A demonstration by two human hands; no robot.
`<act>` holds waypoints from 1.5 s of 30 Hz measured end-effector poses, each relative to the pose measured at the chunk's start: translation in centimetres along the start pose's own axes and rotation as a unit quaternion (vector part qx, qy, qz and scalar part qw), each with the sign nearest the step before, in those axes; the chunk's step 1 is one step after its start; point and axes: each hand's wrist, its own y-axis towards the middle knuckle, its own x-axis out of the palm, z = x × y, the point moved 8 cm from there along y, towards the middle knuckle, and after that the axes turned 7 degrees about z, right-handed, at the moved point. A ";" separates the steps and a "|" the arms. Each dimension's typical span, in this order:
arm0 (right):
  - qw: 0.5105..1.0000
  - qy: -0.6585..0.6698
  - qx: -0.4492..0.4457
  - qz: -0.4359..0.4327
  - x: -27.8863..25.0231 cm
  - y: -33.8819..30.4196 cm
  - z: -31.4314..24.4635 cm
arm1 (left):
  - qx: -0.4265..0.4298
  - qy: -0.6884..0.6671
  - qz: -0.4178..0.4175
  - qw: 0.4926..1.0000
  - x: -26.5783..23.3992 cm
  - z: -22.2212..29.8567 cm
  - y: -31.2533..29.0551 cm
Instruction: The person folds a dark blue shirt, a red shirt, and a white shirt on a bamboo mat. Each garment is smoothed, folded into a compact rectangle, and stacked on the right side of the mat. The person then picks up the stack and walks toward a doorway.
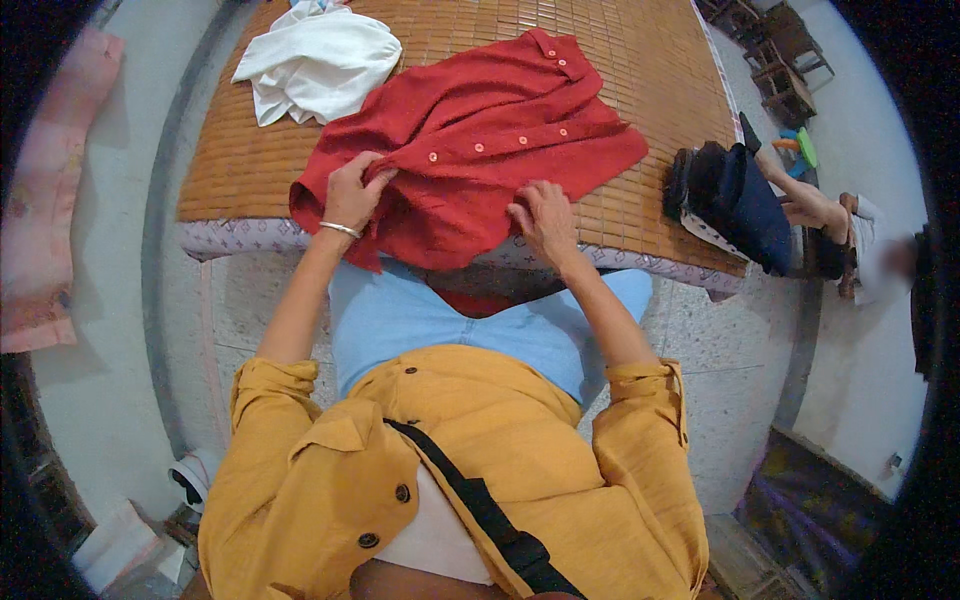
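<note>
A red button-front garment (470, 150) lies partly spread on the bed in front of me, with pale buttons along its opening. Its near edge hangs over the bed's side. My left hand (352, 195), wearing a silver bangle, is closed on a fold of the red cloth near the lower left of the button row. On the garment's near right part rests my right hand (545, 220), its thumb apart from the bent fingers, touching the cloth. Behind the garment's left end is a crumpled white garment (318, 62).
A brown slatted mat (660, 70) covers the bed, over a pale patterned sheet (240, 238). Dark folded clothes (735, 200) are piled at the bed's right edge. Beyond them a person's bare leg (805, 195) shows. Wooden stools (785, 90) stand at the far right. Pink cloth (55, 200) hangs at left.
</note>
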 end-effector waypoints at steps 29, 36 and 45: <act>0.973 -0.176 0.110 -0.103 -6.5 -2.4 11.6 | -0.041 0.051 0.033 0.997 -11.2 -5.0 -2.6; 0.966 -0.224 0.109 -0.072 -5.9 -1.1 15.6 | -0.043 0.006 -0.118 0.992 -6.3 -4.2 -3.8; 0.956 -0.204 0.194 -0.078 0.3 4.9 14.4 | -0.039 0.034 -0.142 0.988 -7.5 -4.8 -5.0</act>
